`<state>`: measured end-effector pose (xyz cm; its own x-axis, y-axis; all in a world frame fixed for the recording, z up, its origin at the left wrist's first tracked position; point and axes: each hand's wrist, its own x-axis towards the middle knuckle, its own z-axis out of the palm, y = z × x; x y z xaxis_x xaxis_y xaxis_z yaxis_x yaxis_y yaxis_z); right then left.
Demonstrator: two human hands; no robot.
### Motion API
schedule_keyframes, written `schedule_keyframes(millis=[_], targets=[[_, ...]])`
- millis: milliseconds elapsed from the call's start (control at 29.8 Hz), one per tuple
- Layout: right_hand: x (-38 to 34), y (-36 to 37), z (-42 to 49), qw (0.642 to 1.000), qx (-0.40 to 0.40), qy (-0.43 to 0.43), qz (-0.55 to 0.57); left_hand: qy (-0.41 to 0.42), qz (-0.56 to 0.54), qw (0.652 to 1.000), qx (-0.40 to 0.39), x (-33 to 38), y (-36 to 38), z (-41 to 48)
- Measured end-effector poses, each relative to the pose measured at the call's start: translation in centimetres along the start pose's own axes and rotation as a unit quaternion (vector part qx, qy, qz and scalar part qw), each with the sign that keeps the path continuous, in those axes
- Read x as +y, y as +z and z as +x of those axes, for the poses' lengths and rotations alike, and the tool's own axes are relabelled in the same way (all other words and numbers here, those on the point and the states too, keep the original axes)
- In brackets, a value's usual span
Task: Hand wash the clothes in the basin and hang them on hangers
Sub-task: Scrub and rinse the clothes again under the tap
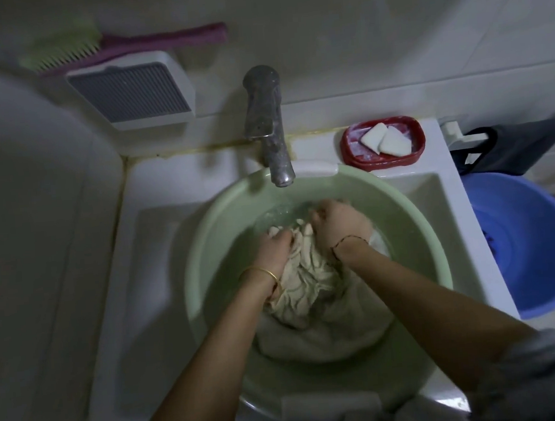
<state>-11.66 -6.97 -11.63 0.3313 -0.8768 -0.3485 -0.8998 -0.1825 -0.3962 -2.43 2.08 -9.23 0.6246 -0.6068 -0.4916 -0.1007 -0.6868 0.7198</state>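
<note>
A pale green basin (206,249) sits in the white sink, holding water and a bunched cream garment (308,284). My left hand (274,247), with a gold bangle at the wrist, grips a fold of the wet cloth. My right hand (338,223), a thin cord round its wrist, clenches the cloth just beside it. Both hands are close together at the far side of the bundle, under the faucet. More of the cloth lies submerged toward me. No hangers are in view.
A metal faucet (267,124) overhangs the basin's far rim. A red soap dish (382,144) with two white soap pieces sits on the sink ledge at right. A blue bucket (531,243) stands right of the sink. A brush (117,47) and a white box are on the wall.
</note>
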Motion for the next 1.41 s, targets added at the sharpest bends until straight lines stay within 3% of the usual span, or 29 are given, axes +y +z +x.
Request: schedule_keyframes(millis=[34,101,202,269,302,370,437,504,605,672,739,807,907,1008,1075,1143,1176,1243,1311,1411], targets=[[0.2,0.3,0.3,0.998,-0.012,-0.018,-0.066,0.041,0.064,0.997,0.028,-0.7,-0.1,0.4],[0.0,1.4,0.1,0.983,-0.042,-0.064,-0.167,0.039,0.215,0.976,-0.015,-2.1,0.3,0.7],[0.1,4.3,-0.8,0.954,-0.107,-0.148,-0.236,0.013,0.448,0.892,-0.066,-4.3,1.2,0.8],[1.1,5.5,-0.8,0.937,-0.135,-0.184,-0.264,0.01,0.505,0.861,-0.058,-5.5,1.6,0.8],[1.4,5.5,-0.7,0.94,-0.136,-0.177,-0.258,0.002,0.495,0.866,-0.066,-5.7,1.5,0.9],[1.6,5.7,-0.4,0.973,-0.101,-0.107,-0.179,-0.017,0.348,0.936,-0.053,-6.1,1.4,2.1],[1.3,5.5,-0.4,0.997,-0.077,0.0,-0.017,-0.055,0.076,0.995,-0.034,-5.9,1.1,3.3],[0.5,4.6,-1.1,0.982,-0.09,0.018,0.164,-0.128,-0.175,0.976,-0.016,-5.1,0.6,3.9],[-1.5,2.1,-3.9,0.922,-0.076,-0.043,0.377,-0.197,-0.414,0.886,-0.071,-2.6,-0.3,3.5],[-2.9,0.9,-5.5,0.906,-0.08,-0.073,0.409,-0.192,-0.458,0.863,-0.092,-2.0,-0.7,3.3],[-4.1,0.2,-6.4,0.916,-0.071,-0.088,0.384,-0.204,-0.452,0.864,-0.087,-1.9,-0.6,2.5],[-4.4,-0.1,-6.5,0.926,-0.044,-0.072,0.367,-0.205,-0.394,0.892,-0.079,-1.7,-0.1,1.6],[-4.1,-0.4,-5.8,0.934,0.002,-0.022,0.357,-0.136,-0.315,0.937,-0.071,0.4,0.5,0.3],[-2.6,0.2,-3.4,0.948,-0.006,0.052,0.313,-0.152,-0.264,0.949,-0.082,1.2,-0.1,0.2],[-0.7,0.7,-1.4,0.971,-0.023,0.063,0.229,-0.099,-0.108,0.989,-0.021,0.4,-1.1,0.2],[0.9,1.2,-0.2,0.994,-0.033,0.006,0.108,-0.031,0.061,0.997,0.032,-0.1,-1.6,-0.2],[1.5,1.7,0.1,0.998,-0.034,-0.026,0.046,0.01,0.198,0.979,0.041,-0.4,-1.4,-0.4],[1.7,2.7,-0.2,0.996,-0.025,-0.06,-0.057,0.094,0.45,0.888,0.021,-1.9,-0.4,-0.4],[1.3,4.0,-1.6,0.984,-0.023,-0.084,-0.154,0.164,0.546,0.822,-0.004,-3.2,0.7,0.0],[2.1,5.3,-2.5,0.954,-0.068,-0.184,-0.228,0.12,0.596,0.789,-0.082,-5.0,1.8,0.7]])
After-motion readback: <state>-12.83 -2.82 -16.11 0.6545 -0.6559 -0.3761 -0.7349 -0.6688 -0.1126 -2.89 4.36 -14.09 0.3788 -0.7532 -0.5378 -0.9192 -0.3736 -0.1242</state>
